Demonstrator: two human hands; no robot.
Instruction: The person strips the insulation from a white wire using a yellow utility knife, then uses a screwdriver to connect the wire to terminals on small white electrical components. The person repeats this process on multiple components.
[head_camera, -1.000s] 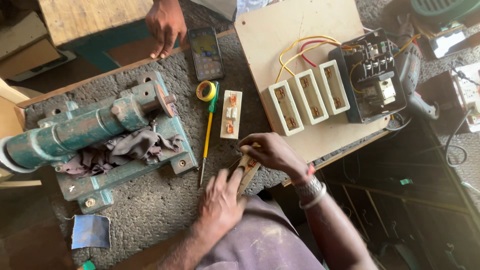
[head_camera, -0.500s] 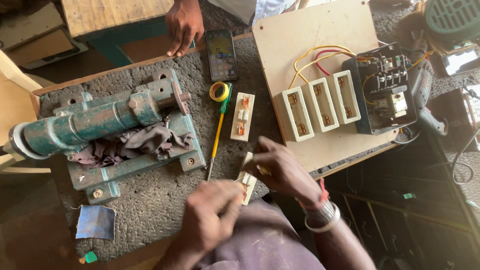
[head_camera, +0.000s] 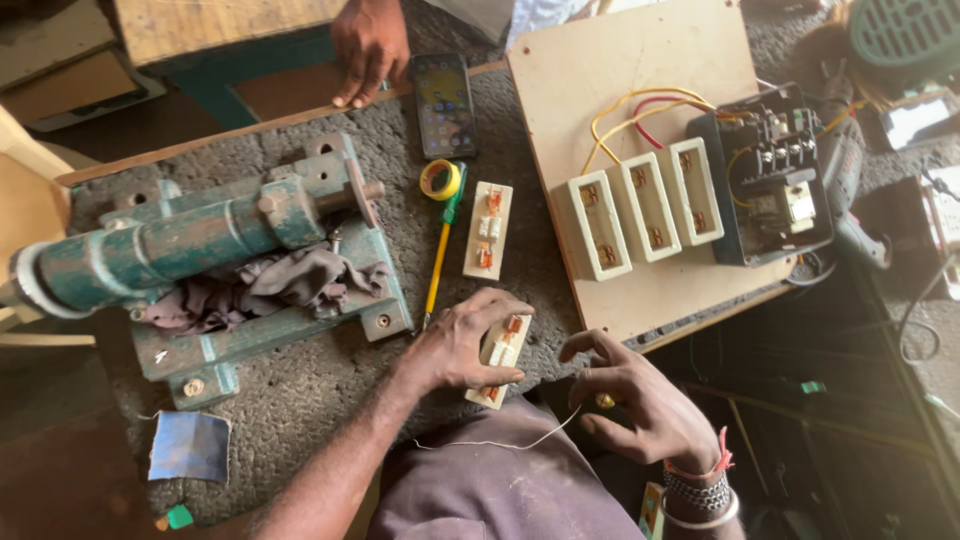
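1. Rough grey workbench (head_camera: 330, 400) strewn with electrical parts, seen from above; dark floor to the right.
2. Left hand (head_camera: 455, 345) near the bench's near edge, fingers curled and pressed around a cream ceramic fuse carrier (head_camera: 500, 358).
3. Fuse carrier: oblong, off-white, tilted, with orange-copper contacts showing on its upper face; lower end poking out below the palm, just above the purple-clad lap.
4. Right hand (head_camera: 640, 400) just right of the carrier and apart from it, fingers loosely bent; thumb and forefinger seemingly pinching a thin pale fuse wire (head_camera: 510, 443) that trails leftward across the lap. Small brass piece (head_camera: 603, 400) at the fingertips, too small to identify. Beaded and red bracelets at the wrist.
5. Farther off on the bench: a second cream fuse unit (head_camera: 488, 230) lying flat, beside a yellow-handled screwdriver (head_camera: 438, 270) and a roll of yellow tape (head_camera: 440, 180).
6. Left: green pipe vice (head_camera: 200, 240) with a grey rag (head_camera: 270, 285) draped under it.
7. Right: plywood board (head_camera: 640, 70) carrying three white fuse bases (head_camera: 645, 208), yellow and red wires, and a black contactor box (head_camera: 770, 190).
8. Far edge: smartphone (head_camera: 443, 103), and another person's hand (head_camera: 368, 45) resting on a wooden strip.
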